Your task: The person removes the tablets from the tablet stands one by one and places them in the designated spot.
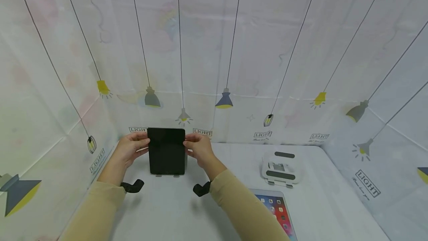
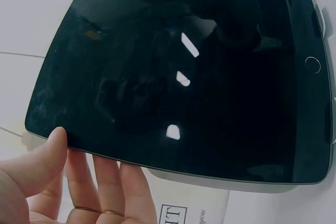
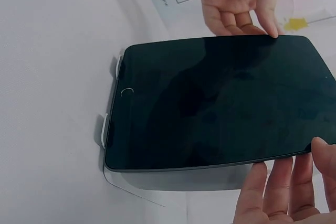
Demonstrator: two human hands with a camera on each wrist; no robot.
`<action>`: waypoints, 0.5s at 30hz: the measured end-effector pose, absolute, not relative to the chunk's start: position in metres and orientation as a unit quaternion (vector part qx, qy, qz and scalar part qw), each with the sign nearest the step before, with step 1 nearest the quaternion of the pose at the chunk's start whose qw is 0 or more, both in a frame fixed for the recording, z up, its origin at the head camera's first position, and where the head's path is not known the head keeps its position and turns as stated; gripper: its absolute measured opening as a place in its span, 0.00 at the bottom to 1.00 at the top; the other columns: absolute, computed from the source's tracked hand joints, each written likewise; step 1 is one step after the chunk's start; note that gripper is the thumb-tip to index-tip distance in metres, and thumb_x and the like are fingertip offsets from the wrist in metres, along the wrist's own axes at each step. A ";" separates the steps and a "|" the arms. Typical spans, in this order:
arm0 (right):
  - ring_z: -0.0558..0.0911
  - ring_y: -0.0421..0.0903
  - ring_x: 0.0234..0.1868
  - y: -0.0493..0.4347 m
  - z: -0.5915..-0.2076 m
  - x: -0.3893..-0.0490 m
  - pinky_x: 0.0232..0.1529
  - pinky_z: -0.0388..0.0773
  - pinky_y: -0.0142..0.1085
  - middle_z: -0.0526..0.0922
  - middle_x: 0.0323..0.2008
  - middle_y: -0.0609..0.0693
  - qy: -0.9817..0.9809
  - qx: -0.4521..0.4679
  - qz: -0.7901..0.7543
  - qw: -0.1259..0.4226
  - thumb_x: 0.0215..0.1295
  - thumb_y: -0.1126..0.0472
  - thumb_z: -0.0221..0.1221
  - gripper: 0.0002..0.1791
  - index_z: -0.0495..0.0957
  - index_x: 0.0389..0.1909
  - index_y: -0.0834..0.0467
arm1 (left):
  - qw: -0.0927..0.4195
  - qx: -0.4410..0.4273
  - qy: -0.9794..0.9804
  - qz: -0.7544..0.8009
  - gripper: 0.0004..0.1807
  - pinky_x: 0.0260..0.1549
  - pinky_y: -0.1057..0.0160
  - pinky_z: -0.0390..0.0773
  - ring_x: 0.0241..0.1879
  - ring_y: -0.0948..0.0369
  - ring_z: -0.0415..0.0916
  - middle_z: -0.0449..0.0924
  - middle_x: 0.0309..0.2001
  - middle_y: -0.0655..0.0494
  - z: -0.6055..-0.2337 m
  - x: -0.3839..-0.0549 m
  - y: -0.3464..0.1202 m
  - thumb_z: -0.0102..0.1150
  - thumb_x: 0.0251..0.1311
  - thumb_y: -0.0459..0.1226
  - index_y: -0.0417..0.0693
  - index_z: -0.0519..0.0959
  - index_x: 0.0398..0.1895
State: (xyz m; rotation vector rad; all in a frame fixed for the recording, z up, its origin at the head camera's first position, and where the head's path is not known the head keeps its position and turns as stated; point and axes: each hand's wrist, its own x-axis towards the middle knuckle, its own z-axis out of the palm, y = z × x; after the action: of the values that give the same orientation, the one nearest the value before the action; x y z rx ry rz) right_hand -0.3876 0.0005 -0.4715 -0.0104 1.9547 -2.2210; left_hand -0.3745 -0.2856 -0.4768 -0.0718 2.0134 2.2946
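A tablet (image 1: 166, 151) with a dark screen stands nearly upright near the back of the white table. Its lower edge rests at the two small lips of a stand (image 3: 104, 132), whose body is mostly hidden behind it. My left hand (image 1: 132, 147) pinches the tablet's left edge, thumb on the front and fingers behind. On the opposite edge, my right hand (image 1: 200, 148) holds it the same way. The left wrist view shows the tablet's glossy screen (image 2: 184, 82) with bright reflections and a round home button at the lip end.
To the right lies a folded white stand (image 1: 280, 168) with dark grey pads. Nearer me, a second tablet (image 1: 279, 211) with a lit screen of app icons is partly covered by my right sleeve. A lamp-printed cloth (image 1: 204, 47) hangs behind the table (image 1: 167, 207).
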 end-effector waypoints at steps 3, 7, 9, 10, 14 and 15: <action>0.84 0.44 0.40 0.001 -0.471 -0.387 0.57 0.89 0.52 0.85 0.40 0.48 0.656 0.000 -0.749 0.094 0.70 0.70 0.68 0.11 0.87 0.50 0.61 | 0.044 -0.025 0.661 0.749 0.11 0.48 0.63 0.89 0.43 0.65 0.88 0.87 0.41 0.67 -0.477 -0.374 -0.285 0.68 0.71 0.32 0.59 0.88 0.47; 0.84 0.44 0.42 0.001 -0.470 -0.387 0.57 0.89 0.51 0.85 0.42 0.48 0.656 0.003 -0.749 0.094 0.70 0.69 0.69 0.10 0.87 0.50 0.60 | 0.041 -0.026 0.660 0.750 0.11 0.48 0.63 0.90 0.43 0.65 0.88 0.87 0.40 0.67 -0.475 -0.374 -0.284 0.68 0.71 0.31 0.60 0.88 0.47; 0.85 0.45 0.42 0.002 -0.470 -0.387 0.56 0.90 0.50 0.85 0.41 0.48 0.656 0.005 -0.749 0.092 0.70 0.69 0.69 0.10 0.87 0.49 0.60 | 0.040 -0.026 0.659 0.751 0.11 0.48 0.63 0.90 0.42 0.65 0.88 0.87 0.40 0.67 -0.475 -0.374 -0.284 0.69 0.71 0.31 0.60 0.88 0.45; 0.85 0.44 0.41 0.002 -0.470 -0.387 0.56 0.90 0.51 0.85 0.41 0.47 0.655 0.005 -0.750 0.090 0.69 0.69 0.69 0.10 0.87 0.49 0.60 | 0.040 -0.027 0.658 0.752 0.11 0.47 0.63 0.90 0.42 0.65 0.88 0.87 0.39 0.67 -0.475 -0.374 -0.284 0.68 0.71 0.31 0.61 0.88 0.44; 0.85 0.44 0.40 0.002 -0.471 -0.387 0.56 0.90 0.51 0.85 0.40 0.47 0.652 0.004 -0.753 0.089 0.69 0.70 0.69 0.10 0.87 0.49 0.59 | 0.038 -0.030 0.657 0.752 0.12 0.47 0.63 0.90 0.41 0.65 0.88 0.87 0.38 0.67 -0.475 -0.373 -0.284 0.67 0.72 0.30 0.62 0.88 0.43; 0.85 0.45 0.41 0.002 -0.471 -0.387 0.57 0.89 0.52 0.85 0.40 0.47 0.652 0.004 -0.753 0.090 0.69 0.69 0.69 0.10 0.87 0.49 0.59 | 0.037 -0.031 0.658 0.752 0.12 0.47 0.63 0.90 0.41 0.65 0.87 0.87 0.38 0.67 -0.475 -0.372 -0.283 0.67 0.72 0.30 0.62 0.88 0.42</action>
State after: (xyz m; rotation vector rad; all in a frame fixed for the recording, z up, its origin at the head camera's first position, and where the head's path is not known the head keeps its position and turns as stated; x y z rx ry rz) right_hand -0.3868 0.0016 -0.4711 0.0108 1.9382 -2.2377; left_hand -0.3724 -0.2834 -0.4747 -0.0965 2.0190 2.3078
